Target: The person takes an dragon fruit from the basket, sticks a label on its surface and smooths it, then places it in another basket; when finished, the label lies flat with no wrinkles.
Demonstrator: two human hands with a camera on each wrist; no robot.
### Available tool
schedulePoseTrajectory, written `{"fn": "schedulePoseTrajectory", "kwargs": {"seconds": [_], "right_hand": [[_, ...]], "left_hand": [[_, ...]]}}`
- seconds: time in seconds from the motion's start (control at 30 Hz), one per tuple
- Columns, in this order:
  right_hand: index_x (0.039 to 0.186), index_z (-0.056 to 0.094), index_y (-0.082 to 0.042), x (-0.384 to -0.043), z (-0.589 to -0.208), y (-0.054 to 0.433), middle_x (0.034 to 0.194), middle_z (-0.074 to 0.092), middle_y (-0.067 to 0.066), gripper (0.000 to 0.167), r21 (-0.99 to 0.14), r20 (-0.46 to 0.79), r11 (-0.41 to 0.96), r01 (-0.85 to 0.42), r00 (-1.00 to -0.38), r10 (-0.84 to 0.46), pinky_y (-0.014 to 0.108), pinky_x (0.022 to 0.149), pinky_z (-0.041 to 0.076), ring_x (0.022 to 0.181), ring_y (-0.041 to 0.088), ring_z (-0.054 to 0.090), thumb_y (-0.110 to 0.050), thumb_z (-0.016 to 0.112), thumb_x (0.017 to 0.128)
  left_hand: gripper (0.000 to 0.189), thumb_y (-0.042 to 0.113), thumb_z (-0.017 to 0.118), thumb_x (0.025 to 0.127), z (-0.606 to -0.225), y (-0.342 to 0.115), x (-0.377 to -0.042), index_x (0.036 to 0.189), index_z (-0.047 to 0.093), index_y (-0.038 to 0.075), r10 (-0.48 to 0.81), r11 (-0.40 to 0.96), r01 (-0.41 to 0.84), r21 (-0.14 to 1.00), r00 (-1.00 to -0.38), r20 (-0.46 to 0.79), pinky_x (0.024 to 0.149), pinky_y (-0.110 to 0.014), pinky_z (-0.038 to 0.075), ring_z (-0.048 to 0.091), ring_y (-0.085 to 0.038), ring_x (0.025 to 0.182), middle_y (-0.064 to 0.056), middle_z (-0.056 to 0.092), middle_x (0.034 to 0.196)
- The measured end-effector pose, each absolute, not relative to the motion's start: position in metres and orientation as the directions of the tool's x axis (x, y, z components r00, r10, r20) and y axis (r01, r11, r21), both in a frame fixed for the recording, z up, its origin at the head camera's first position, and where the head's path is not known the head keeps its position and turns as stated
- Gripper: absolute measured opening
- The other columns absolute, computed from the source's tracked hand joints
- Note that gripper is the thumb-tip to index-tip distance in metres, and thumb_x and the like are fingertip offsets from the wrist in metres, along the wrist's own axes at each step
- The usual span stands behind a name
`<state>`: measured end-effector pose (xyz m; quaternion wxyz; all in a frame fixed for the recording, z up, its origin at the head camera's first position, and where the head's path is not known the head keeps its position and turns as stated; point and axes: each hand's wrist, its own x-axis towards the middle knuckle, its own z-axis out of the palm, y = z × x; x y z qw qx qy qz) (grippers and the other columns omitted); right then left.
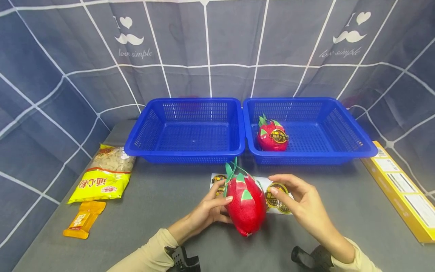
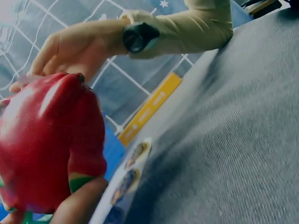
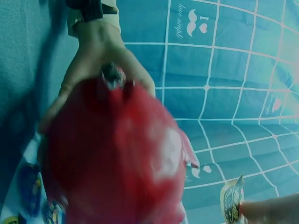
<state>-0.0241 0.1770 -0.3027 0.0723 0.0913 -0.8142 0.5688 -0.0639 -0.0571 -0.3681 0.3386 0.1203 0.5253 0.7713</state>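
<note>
A red toy dragon fruit (image 1: 246, 211) with green-tipped scales is held up in my left hand (image 1: 209, 209), thumb on its near side, its leafy end pointing away. Just right of it, my right hand (image 1: 307, 206) pinches a round black-and-gold sticker (image 3: 230, 203) between thumb and index finger; in the right wrist view that sticker stands apart from the fruit. Beneath both lies a white sticker sheet (image 1: 215, 177) with several similar round labels, partly hidden by the fruit and hands. The left wrist view shows the fruit (image 2: 46, 140) close up, smooth and without a label on that side.
Two blue baskets (image 1: 185, 153) (image 1: 316, 154) stand side by side at the back. In the right one lies another dragon fruit (image 1: 268, 141) bearing a round label. A yellow pasta bag (image 1: 105, 175) and an orange packet (image 1: 85, 219) lie left; a long yellow box (image 1: 401, 189) lies right.
</note>
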Motion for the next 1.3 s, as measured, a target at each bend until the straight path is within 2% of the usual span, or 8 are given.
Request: {"fn": "schedulePoseTrajectory", "kwargs": {"seconds": [0.27,0.43,0.77,1.03,1.3], "right_hand": [[0.107,0.061,-0.008,-0.029,-0.313,0.170,0.099,0.065,0.009,0.028,-0.899,0.180,0.379,-0.219,-0.974,-0.134,0.018,0.079,0.049,0.091,0.002,0.058,-0.012,0.068,0.080],[0.106,0.061,-0.010,-0.031,-0.318,0.168,0.099,0.067,0.004,0.028,-0.893,0.152,0.403,-0.201,-0.977,-0.150,0.021,0.076,0.050,0.089,0.001,0.059,-0.013,0.069,0.078],[0.106,0.060,-0.014,-0.027,-0.322,0.163,0.092,0.067,0.003,0.032,-0.893,0.102,0.422,-0.157,-0.983,-0.150,0.022,0.069,0.051,0.081,0.004,0.060,-0.013,0.071,0.076],[0.106,0.061,-0.017,-0.025,-0.321,0.160,0.100,0.064,0.001,0.032,-0.887,0.063,0.449,-0.107,-0.992,-0.111,0.021,0.072,0.052,0.089,0.007,0.058,-0.015,0.072,0.076],[0.106,0.062,-0.018,-0.021,-0.324,0.155,0.101,0.064,-0.001,0.034,-0.874,0.120,0.465,-0.141,-0.990,-0.074,0.019,0.070,0.053,0.089,0.011,0.058,-0.013,0.074,0.074]], "left_hand": [[0.061,0.014,0.048,0.086,-0.379,-0.057,-0.070,0.137,0.016,0.024,0.639,-0.277,-0.426,0.862,-0.751,-0.166,0.087,-0.058,0.043,0.058,-0.021,0.093,-0.010,0.041,0.124],[0.061,0.013,0.048,0.086,-0.384,-0.055,-0.070,0.136,0.016,0.027,0.642,-0.321,-0.470,0.822,-0.746,-0.175,0.091,-0.057,0.040,0.057,-0.021,0.095,-0.012,0.036,0.130],[0.058,0.012,0.046,0.088,-0.389,-0.054,-0.066,0.135,0.016,0.029,0.657,-0.356,-0.495,0.793,-0.735,-0.164,0.096,-0.054,0.037,0.052,-0.024,0.108,-0.015,0.029,0.135],[0.062,0.013,0.048,0.087,-0.392,-0.053,-0.064,0.137,0.014,0.028,0.655,-0.378,-0.491,0.785,-0.741,-0.149,0.097,-0.056,0.036,0.050,-0.026,0.111,-0.014,0.027,0.138],[0.061,0.014,0.048,0.087,-0.392,-0.052,-0.062,0.136,0.017,0.030,0.641,-0.380,-0.499,0.779,-0.749,-0.167,0.098,-0.057,0.035,0.048,-0.028,0.113,-0.014,0.026,0.139]]}}
